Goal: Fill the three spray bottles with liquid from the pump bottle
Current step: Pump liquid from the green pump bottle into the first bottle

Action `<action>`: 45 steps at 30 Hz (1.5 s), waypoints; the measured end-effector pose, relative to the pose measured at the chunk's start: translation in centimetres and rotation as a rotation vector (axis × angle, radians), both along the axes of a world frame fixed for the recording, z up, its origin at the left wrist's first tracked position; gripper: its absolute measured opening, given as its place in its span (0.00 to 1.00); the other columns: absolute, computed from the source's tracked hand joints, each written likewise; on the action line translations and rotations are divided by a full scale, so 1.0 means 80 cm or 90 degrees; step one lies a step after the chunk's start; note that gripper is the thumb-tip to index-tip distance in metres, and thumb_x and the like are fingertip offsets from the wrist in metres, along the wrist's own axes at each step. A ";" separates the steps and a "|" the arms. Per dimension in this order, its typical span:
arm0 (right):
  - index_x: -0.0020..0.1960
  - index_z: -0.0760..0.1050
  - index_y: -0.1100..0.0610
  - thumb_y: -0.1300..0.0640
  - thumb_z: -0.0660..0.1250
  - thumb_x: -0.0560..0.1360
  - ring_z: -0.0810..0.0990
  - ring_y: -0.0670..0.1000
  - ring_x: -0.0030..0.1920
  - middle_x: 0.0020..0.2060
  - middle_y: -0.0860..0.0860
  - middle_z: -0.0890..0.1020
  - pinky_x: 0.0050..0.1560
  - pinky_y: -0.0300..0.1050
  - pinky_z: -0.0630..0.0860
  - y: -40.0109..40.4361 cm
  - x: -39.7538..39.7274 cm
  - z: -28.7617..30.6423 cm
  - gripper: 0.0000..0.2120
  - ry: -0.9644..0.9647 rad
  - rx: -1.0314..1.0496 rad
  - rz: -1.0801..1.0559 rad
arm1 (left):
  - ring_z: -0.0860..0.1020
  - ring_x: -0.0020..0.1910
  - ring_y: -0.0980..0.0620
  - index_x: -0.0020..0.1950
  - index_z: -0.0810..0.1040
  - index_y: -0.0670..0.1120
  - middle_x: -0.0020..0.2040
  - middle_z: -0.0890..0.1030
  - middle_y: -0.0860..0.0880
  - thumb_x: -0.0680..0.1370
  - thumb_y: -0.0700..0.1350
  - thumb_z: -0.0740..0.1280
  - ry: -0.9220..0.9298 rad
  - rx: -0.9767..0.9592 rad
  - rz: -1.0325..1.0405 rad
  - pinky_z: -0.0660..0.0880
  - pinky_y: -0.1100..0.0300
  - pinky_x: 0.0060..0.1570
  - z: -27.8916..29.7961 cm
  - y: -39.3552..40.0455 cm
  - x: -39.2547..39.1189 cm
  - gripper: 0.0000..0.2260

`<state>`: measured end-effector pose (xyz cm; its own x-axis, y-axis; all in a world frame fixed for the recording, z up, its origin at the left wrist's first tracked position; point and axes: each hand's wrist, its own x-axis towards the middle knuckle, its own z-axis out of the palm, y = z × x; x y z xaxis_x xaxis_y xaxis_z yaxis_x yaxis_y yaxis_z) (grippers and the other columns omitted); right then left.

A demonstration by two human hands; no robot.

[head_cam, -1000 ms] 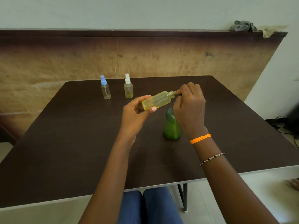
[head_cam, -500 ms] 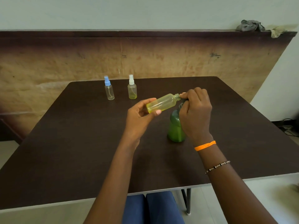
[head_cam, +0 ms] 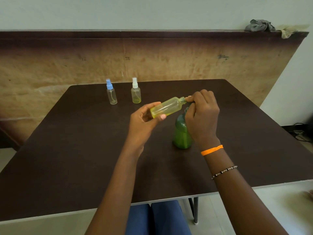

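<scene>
My left hand (head_cam: 144, 119) holds a yellowish uncapped spray bottle (head_cam: 166, 107) tilted almost flat, its open neck pointing right. The neck meets the nozzle of the green pump bottle (head_cam: 182, 133), which stands on the dark table (head_cam: 84, 150). My right hand (head_cam: 202, 114) rests over the pump head, hiding most of it. Two capped spray bottles stand upright at the table's far side: a blue-capped spray bottle (head_cam: 111, 92) that looks clear, and a white-capped spray bottle (head_cam: 136, 91) with a little yellow liquid at the bottom.
A worn brown board (head_cam: 152, 61) stands against the wall behind the table, with rags (head_cam: 260, 26) on its top edge. Cables (head_cam: 303, 133) lie on the floor to the right. My blue-clad knees (head_cam: 157, 217) show below the table's near edge.
The view has shifted slightly. Both hands stay on the tilted bottle and pump head, the bottle's neck kept at the nozzle.
</scene>
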<state>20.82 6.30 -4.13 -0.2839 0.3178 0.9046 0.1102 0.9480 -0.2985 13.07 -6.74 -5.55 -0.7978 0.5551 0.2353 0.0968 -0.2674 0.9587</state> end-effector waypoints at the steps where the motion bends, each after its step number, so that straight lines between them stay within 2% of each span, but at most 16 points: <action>1: 0.35 0.74 0.66 0.70 0.54 0.69 0.71 0.58 0.35 0.32 0.59 0.74 0.35 0.48 0.68 0.000 -0.001 -0.004 0.11 0.010 0.003 -0.003 | 0.80 0.51 0.58 0.54 0.79 0.50 0.50 0.82 0.51 0.70 0.35 0.72 -0.002 -0.003 0.002 0.75 0.67 0.47 -0.002 0.000 0.000 0.16; 7: 0.34 0.73 0.65 0.71 0.55 0.69 0.71 0.59 0.34 0.31 0.59 0.74 0.34 0.47 0.68 0.000 0.000 -0.004 0.10 -0.001 0.023 -0.006 | 0.80 0.51 0.58 0.54 0.78 0.50 0.50 0.82 0.52 0.70 0.35 0.72 -0.003 -0.007 0.004 0.75 0.67 0.47 -0.003 0.000 0.000 0.16; 14: 0.34 0.73 0.65 0.65 0.58 0.68 0.70 0.57 0.35 0.31 0.57 0.74 0.35 0.45 0.66 -0.003 0.003 0.002 0.07 0.001 -0.007 0.027 | 0.80 0.52 0.58 0.54 0.78 0.50 0.50 0.82 0.51 0.71 0.35 0.72 -0.010 -0.005 -0.003 0.76 0.66 0.48 0.000 -0.002 0.000 0.15; 18: 0.33 0.72 0.65 0.67 0.60 0.67 0.69 0.57 0.34 0.31 0.58 0.72 0.33 0.45 0.65 -0.005 0.000 -0.007 0.05 0.027 -0.009 0.033 | 0.80 0.52 0.57 0.54 0.78 0.51 0.51 0.82 0.51 0.71 0.36 0.71 -0.011 -0.008 -0.007 0.75 0.67 0.47 -0.003 -0.002 -0.001 0.15; 26: 0.35 0.73 0.65 0.64 0.59 0.68 0.70 0.56 0.35 0.32 0.57 0.74 0.35 0.45 0.66 -0.012 0.004 -0.002 0.06 0.024 -0.015 0.032 | 0.80 0.52 0.58 0.53 0.78 0.51 0.51 0.82 0.52 0.71 0.35 0.71 -0.003 -0.002 -0.014 0.75 0.68 0.47 0.000 -0.006 -0.003 0.15; 32: 0.37 0.75 0.67 0.69 0.59 0.66 0.71 0.58 0.35 0.34 0.60 0.75 0.36 0.47 0.69 -0.009 -0.004 -0.018 0.06 0.043 -0.001 0.004 | 0.80 0.52 0.57 0.55 0.78 0.49 0.51 0.82 0.50 0.71 0.35 0.71 -0.006 -0.013 -0.008 0.75 0.67 0.47 -0.002 -0.002 -0.001 0.15; 41: 0.35 0.74 0.65 0.64 0.56 0.69 0.72 0.57 0.36 0.33 0.58 0.75 0.35 0.44 0.66 -0.013 0.004 0.009 0.10 -0.032 0.012 -0.004 | 0.80 0.50 0.59 0.54 0.78 0.50 0.50 0.82 0.52 0.71 0.36 0.71 -0.007 -0.009 0.000 0.75 0.68 0.46 0.002 -0.007 0.002 0.15; 45: 0.37 0.75 0.66 0.66 0.56 0.68 0.73 0.58 0.37 0.34 0.59 0.75 0.35 0.46 0.68 -0.015 0.003 -0.002 0.10 -0.029 0.033 -0.033 | 0.80 0.50 0.60 0.55 0.78 0.49 0.50 0.82 0.51 0.71 0.36 0.72 -0.007 -0.011 0.001 0.75 0.68 0.46 0.001 -0.006 0.000 0.15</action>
<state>21.07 5.08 -4.27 -0.3093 0.2857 0.9070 0.1710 0.9550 -0.2425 13.08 -7.18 -5.45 -0.8013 0.5575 0.2170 0.0869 -0.2504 0.9642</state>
